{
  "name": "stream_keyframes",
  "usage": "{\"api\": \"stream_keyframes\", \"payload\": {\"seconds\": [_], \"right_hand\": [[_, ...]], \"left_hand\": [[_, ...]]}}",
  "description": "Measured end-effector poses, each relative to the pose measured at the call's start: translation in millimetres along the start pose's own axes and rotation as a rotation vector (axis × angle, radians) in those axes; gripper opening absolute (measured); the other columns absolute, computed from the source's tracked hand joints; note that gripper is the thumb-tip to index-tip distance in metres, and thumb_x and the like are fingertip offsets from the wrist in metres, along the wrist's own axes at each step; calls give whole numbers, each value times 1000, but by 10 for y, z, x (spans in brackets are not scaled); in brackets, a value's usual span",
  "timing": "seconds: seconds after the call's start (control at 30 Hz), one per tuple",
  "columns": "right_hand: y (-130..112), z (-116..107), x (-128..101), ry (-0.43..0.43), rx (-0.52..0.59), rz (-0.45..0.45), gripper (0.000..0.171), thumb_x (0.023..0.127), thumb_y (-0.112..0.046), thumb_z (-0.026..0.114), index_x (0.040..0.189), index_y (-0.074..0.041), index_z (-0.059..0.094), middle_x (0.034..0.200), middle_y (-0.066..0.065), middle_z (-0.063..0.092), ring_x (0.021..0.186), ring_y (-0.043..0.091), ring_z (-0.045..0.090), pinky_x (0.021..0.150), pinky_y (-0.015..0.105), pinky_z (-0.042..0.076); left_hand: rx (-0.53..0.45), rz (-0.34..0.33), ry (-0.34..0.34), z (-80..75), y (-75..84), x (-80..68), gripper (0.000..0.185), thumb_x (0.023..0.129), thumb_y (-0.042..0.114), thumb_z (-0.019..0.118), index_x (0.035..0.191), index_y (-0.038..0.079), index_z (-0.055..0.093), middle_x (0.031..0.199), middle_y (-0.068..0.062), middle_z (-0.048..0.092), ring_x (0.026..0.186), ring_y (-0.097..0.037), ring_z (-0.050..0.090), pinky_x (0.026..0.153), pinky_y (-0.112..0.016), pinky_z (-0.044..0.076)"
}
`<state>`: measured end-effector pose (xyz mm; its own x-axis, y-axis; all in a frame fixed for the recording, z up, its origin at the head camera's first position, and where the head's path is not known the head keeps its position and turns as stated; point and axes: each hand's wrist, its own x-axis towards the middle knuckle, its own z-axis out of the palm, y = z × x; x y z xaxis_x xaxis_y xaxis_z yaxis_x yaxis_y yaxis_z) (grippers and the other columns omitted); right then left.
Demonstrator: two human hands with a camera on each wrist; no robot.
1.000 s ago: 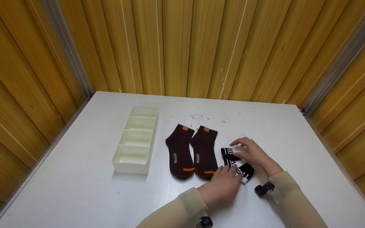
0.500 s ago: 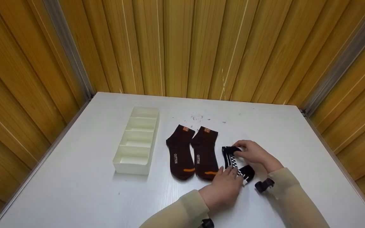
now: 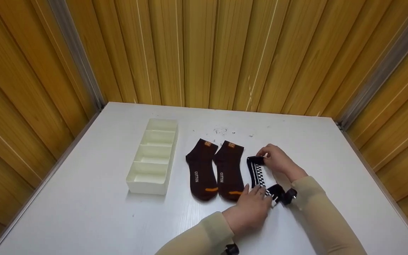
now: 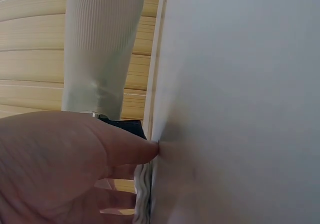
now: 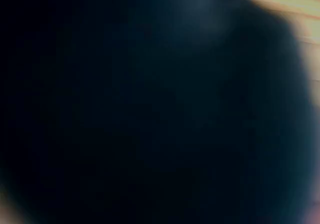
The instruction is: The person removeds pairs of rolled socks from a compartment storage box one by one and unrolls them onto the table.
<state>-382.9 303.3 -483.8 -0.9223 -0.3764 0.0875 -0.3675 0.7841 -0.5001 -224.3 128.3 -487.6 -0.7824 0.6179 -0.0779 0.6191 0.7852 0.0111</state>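
Note:
A black-and-white checkered sock (image 3: 259, 174) lies on the white table in the head view, its black cuff toward the back. My left hand (image 3: 249, 209) presses on its lower part with extended fingers. At the cuff, my right hand (image 3: 279, 160) pinches the fabric between thumb and fingers. The left wrist view shows the left thumb (image 4: 132, 149) at the tabletop and the white edge of the sock (image 4: 143, 191) under the fingers. Something dark and blurred fills most of the right wrist view.
Two dark brown socks (image 3: 202, 170) with orange marks lie flat side by side, left of the hands. Farther left stands a pale divided box (image 3: 146, 188) with several compartments. Wood-patterned walls (image 3: 197, 53) enclose the white table (image 3: 83, 212).
My right hand has taken hold of the checkered sock's cuff and drawn it toward the back, so the sock lies straighter. The left hand has stayed nearly still.

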Motion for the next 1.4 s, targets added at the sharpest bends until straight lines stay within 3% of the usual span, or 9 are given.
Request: {"api": "stream_keyframes", "payload": {"seconds": [0.1, 0.23, 0.43, 0.57, 0.77, 0.9, 1.13, 1.27, 1.4], "right_hand": [[-5, -10, -6, -81, 20, -22, 31, 89, 1, 66, 119, -2, 71, 119, 22, 66, 110, 39, 61, 95, 55, 51], [8, -37, 34, -120, 33, 5, 33, 93, -9, 72, 124, 0, 68, 124, 24, 67, 114, 40, 63, 99, 56, 51], [54, -96, 209, -96, 39, 54, 20, 100, -11, 64, 115, 1, 72, 112, 21, 73, 105, 34, 68, 93, 48, 53], [80, -110, 326, -74, 69, 93, 19, 95, -11, 71, 109, 2, 70, 101, 19, 72, 93, 27, 66, 84, 38, 52], [75, -86, 403, -29, 96, 150, 12, 86, -4, 79, 90, 0, 68, 80, 5, 61, 77, 18, 52, 73, 30, 43], [45, -79, 395, -85, 89, 118, 3, 90, 0, 71, 92, 2, 72, 83, 8, 67, 78, 17, 56, 74, 28, 46], [-99, -200, 244, -66, 16, 87, 16, 94, 1, 63, 105, -1, 75, 102, 17, 73, 88, 24, 65, 80, 37, 52], [-214, -256, 101, -82, 5, -9, 21, 95, 2, 61, 107, -2, 77, 107, 17, 77, 103, 36, 70, 94, 54, 55], [-222, -230, -31, -121, -44, -130, 29, 92, 9, 60, 112, -3, 78, 113, 16, 77, 116, 41, 68, 103, 59, 51]], "left_hand": [[-8, 6, -1, 4, -5, 11, 39, 106, 38, 48, 144, 28, 53, 161, 2, 45, 153, -18, 38, 125, -46, 31], [-6, 8, 8, 2, -2, 10, 37, 106, 35, 47, 142, 28, 55, 159, 2, 47, 151, -18, 40, 125, -46, 32], [18, -2, 23, -14, 6, -2, 35, 104, 34, 51, 138, 28, 57, 156, 3, 49, 150, -18, 42, 124, -46, 33], [11, -1, -4, -36, 10, 4, 35, 107, 35, 47, 140, 28, 55, 158, 3, 47, 151, -18, 40, 125, -46, 31], [20, 2, -5, -36, 21, 7, 35, 107, 36, 46, 139, 28, 56, 159, 3, 47, 151, -17, 41, 125, -45, 32], [27, -5, 0, -29, 28, 11, 34, 106, 38, 47, 138, 29, 56, 158, 4, 48, 150, -16, 41, 125, -45, 32], [8, -13, 3, -14, 31, 25, 33, 106, 38, 48, 137, 29, 58, 158, 4, 49, 150, -17, 42, 124, -45, 32], [25, -10, 25, -18, 29, 17, 32, 107, 39, 47, 134, 29, 60, 155, 4, 51, 148, -17, 44, 123, -45, 34], [32, -4, 10, -22, 28, 14, 34, 107, 40, 46, 137, 30, 58, 156, 5, 49, 149, -16, 42, 124, -45, 33]]}}
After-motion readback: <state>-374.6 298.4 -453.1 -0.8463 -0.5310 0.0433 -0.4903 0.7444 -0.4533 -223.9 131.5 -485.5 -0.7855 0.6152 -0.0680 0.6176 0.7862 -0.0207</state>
